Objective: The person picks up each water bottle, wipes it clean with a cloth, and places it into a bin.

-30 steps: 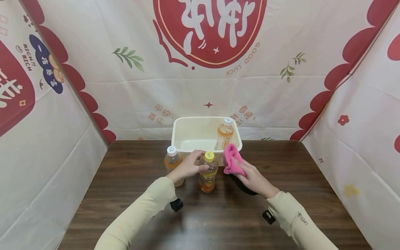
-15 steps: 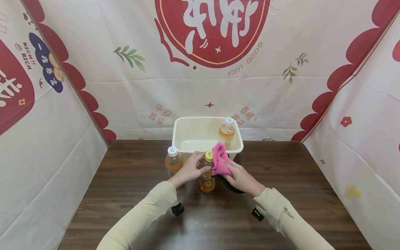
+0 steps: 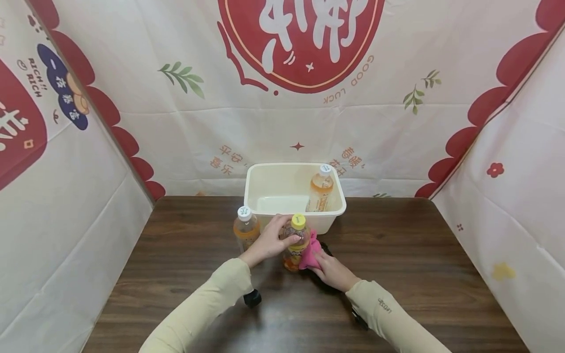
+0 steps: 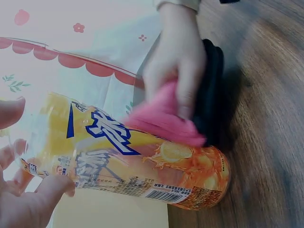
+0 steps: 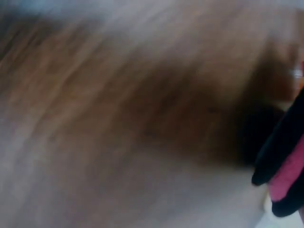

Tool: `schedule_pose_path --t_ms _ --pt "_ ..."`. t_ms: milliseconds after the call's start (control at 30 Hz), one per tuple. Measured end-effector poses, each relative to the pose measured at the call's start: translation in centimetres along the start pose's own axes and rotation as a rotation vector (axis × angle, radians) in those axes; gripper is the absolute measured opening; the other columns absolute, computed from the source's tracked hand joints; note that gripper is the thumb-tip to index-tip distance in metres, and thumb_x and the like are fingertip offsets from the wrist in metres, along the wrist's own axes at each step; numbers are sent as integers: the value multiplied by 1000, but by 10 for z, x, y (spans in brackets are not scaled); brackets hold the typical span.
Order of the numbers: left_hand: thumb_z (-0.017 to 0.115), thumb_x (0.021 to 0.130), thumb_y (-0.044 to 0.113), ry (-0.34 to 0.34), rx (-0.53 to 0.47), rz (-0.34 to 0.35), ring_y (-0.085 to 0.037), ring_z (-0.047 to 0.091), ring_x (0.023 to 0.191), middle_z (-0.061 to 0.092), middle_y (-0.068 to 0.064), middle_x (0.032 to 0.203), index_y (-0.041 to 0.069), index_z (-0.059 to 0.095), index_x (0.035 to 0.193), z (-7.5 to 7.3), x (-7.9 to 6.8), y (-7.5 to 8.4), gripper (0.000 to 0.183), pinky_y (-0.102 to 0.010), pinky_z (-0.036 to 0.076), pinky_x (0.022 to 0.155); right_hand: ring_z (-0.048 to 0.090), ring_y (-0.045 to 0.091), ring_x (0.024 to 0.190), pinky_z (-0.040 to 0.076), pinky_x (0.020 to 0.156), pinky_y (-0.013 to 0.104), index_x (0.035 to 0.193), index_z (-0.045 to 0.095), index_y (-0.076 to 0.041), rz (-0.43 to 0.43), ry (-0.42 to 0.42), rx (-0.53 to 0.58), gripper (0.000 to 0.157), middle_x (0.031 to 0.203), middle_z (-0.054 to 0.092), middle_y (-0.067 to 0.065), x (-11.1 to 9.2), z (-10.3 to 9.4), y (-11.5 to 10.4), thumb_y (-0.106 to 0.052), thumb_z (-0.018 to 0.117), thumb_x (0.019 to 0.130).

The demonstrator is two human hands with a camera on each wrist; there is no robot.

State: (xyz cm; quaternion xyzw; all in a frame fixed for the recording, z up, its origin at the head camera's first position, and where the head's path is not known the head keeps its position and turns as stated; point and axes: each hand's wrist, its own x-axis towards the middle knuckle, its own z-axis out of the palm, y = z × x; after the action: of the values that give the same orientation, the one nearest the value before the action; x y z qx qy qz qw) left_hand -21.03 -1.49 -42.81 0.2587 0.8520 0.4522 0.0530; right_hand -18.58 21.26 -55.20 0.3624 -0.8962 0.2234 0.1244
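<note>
My left hand [image 3: 269, 239] grips the upper part of a yellow-capped tea bottle [image 3: 293, 255], which stands on the table with orange liquid at its bottom. In the left wrist view its label [image 4: 99, 128] shows yellow with blue-edged characters and lemon slices. My right hand [image 3: 333, 273] holds a folded pink cloth [image 3: 311, 254] against the bottle's lower right side. Beside that hand is a black, soft-looking piece [image 4: 213, 90]; in the right wrist view pink [image 5: 287, 178] shows between black strips. The right wrist view is mostly blurred tabletop.
Behind the bottle stands a cream plastic bin [image 3: 269, 171] with a white-capped bottle [image 3: 321, 191] upright in its right end. Another white-capped bottle [image 3: 246, 233] stands left of my left hand, partly hidden by it. Printed cloth walls [image 3: 185, 147] surround the brown wooden table [image 3: 185, 240].
The pink cloth in my right hand has moved left onto the yellow-capped bottle, then down from near its cap to its lower side. My left hand has kept its grip.
</note>
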Motion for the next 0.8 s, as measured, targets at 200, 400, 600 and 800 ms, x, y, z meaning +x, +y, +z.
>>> schedule_pose_path --t_ms 200,400,600,800 --pt "62 86 27 -15 -25 -26 -25 44 115 45 -10 121 11 43 132 2 1 2 52 -46 38 96 59 33 96 51 78 42 113 56 5 -3 1 -95 43 106 58 20 -7 4 3 -13 70 77" --pt "63 86 25 4 -17 8 -27 45 114 46 -12 121 8 44 130 2 4 0 51 -45 38 96 53 40 107 45 87 48 119 55 2 83 -36 -4 41 122 52 26 4 -31 -5 -10 66 81" --pt "64 85 23 11 -13 30 -28 46 110 46 -16 119 3 45 128 1 2 -1 51 -45 40 93 48 39 114 43 90 45 130 47 0 41 23 38 51 137 36 27 26 -83 -24 -8 64 83" --pt "64 84 22 34 -6 51 -26 48 107 47 -15 116 3 47 127 3 1 -2 50 -42 42 91 60 26 97 51 78 38 135 42 -6 -17 63 43 53 135 41 22 44 -102 -39 -15 62 86"
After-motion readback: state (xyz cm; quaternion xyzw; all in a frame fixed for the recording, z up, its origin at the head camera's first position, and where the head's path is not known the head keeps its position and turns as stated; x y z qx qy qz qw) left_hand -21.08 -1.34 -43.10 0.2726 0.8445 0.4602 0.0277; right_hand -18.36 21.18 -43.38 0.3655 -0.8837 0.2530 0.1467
